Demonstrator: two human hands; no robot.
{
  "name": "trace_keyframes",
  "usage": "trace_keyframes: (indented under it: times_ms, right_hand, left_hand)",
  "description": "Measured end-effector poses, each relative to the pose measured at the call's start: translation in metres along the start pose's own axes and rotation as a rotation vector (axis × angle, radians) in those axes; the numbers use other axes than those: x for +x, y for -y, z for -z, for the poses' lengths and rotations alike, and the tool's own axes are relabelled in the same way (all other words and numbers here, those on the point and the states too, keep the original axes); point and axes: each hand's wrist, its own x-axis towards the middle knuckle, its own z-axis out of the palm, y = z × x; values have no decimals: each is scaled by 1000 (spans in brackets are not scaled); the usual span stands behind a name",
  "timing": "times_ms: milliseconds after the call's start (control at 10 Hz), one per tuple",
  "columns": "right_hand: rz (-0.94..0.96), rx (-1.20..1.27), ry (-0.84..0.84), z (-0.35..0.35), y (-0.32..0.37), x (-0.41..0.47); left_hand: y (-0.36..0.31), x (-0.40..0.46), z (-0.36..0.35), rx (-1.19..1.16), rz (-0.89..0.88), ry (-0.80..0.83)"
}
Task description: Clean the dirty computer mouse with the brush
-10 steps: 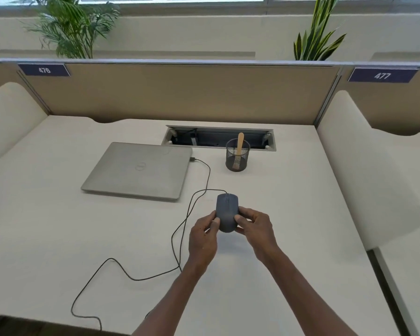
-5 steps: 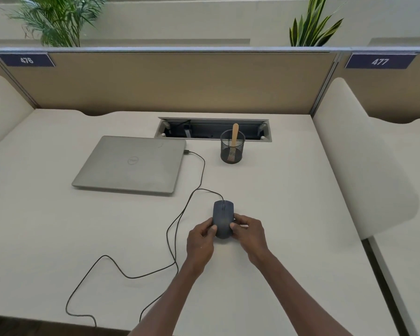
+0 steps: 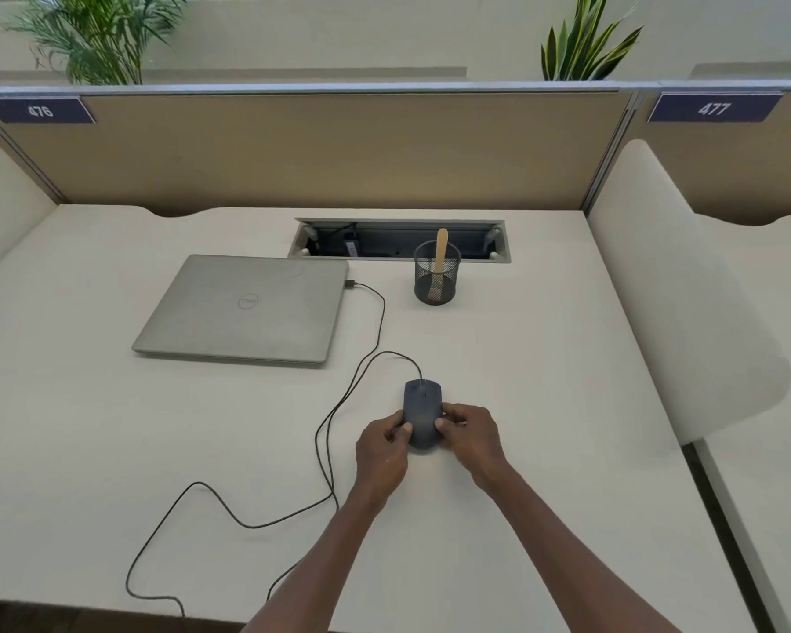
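A dark grey wired computer mouse (image 3: 422,404) rests on the white desk (image 3: 544,404), its cable end pointing away from me. My left hand (image 3: 382,447) grips its left rear side and my right hand (image 3: 469,434) grips its right rear side. The brush (image 3: 440,258) stands in a black mesh cup (image 3: 437,278) farther back, its wooden handle sticking up and its bristles down inside the cup. Neither hand touches the brush.
A shut silver laptop (image 3: 247,308) lies at the back left, with the black mouse cable (image 3: 334,450) looping from it across the desk. A cable tray opening (image 3: 400,239) sits behind the cup. Beige partition panels close the back and a white divider (image 3: 676,312) the right.
Both hands have lowered the mouse from slightly above the desk down onto its surface. The view has tilted down a little.
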Motion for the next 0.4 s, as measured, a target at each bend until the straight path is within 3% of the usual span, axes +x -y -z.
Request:
trace_keyframes:
  times_ms: [400]
  right_hand:
    - [-28, -36, -38, 5, 3, -7]
  left_hand:
    - [3, 1, 10, 132, -59, -12]
